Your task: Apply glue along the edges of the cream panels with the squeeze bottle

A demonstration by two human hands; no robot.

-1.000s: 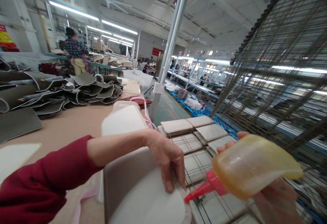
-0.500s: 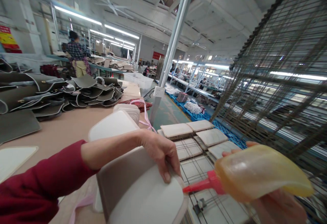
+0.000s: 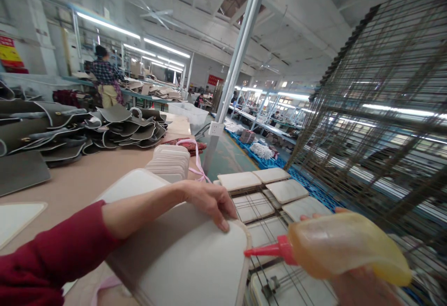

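At the centre, my left hand [image 3: 209, 203] grips the upper edge of a white panel [image 3: 195, 255] with rounded corners and a beige rim, thumb on its face. My right hand [image 3: 363, 282] is wrapped round a yellowish squeeze bottle [image 3: 338, 245], whose red nozzle [image 3: 265, 250] points left. The nozzle's tip is at the panel's right edge. Another white panel [image 3: 136, 182] lies behind my left forearm, and a stack of similar panels [image 3: 170, 159] stands beyond it.
Similar pieces lie on a wire rack [image 3: 254, 196] at the right. Grey-brown pieces [image 3: 118, 126] are heaped on the table [image 3: 80, 175]. A metal post [image 3: 230, 73] rises beyond; tilted wire racks [image 3: 377, 87] stand right. A person [image 3: 106, 75] stands far left.
The held panel has tilted, showing more of its white face. My left hand has moved slightly up and left. The bottle has shifted left, its nozzle staying at the panel's edge.
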